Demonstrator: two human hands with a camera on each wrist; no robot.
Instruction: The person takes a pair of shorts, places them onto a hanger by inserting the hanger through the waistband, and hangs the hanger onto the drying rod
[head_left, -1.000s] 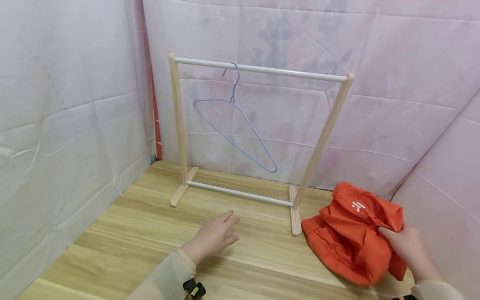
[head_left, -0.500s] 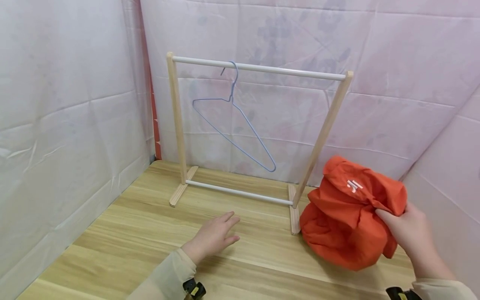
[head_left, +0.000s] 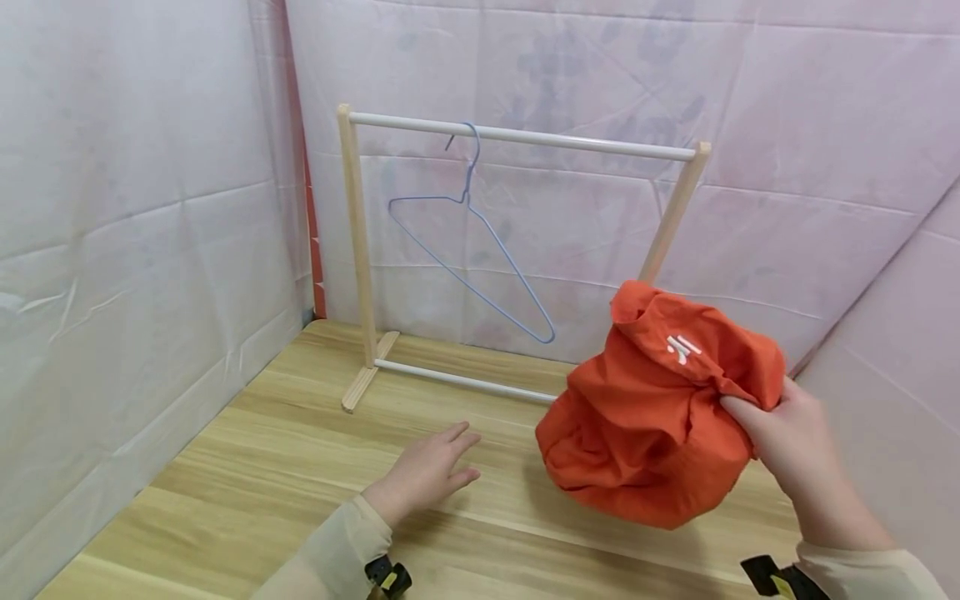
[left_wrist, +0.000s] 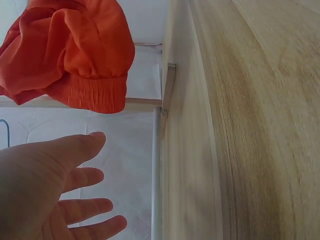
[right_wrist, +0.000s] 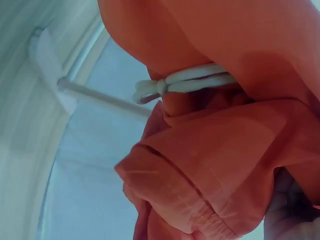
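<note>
A bunched orange garment (head_left: pixel 637 417) with a small white logo is held above the table by my right hand (head_left: pixel 787 437), thumb on the near side of the cloth. The left wrist view shows its gathered elastic edge (left_wrist: pixel 92 92); the right wrist view shows a white cord (right_wrist: pixel 195 80) against the cloth. Most of my right fingers are hidden behind the folds. My left hand (head_left: pixel 427 471) hovers low over the table with fingers extended and holds nothing. A blue wire hanger (head_left: pixel 510 258) hangs from the top rail of the rack, beyond both hands.
The rack has wooden posts (head_left: pixel 356 242) and white rails (head_left: pixel 570 142); the garment overlaps its right foot in the head view. A wood-grain table (head_left: pixel 247 475) lies beneath. Pale sheets (head_left: pixel 165 208) enclose the left, back and right sides.
My right hand has lifted the orange garment off the table and carried it left, in front of the rack's right post. The left hand has stayed put.
</note>
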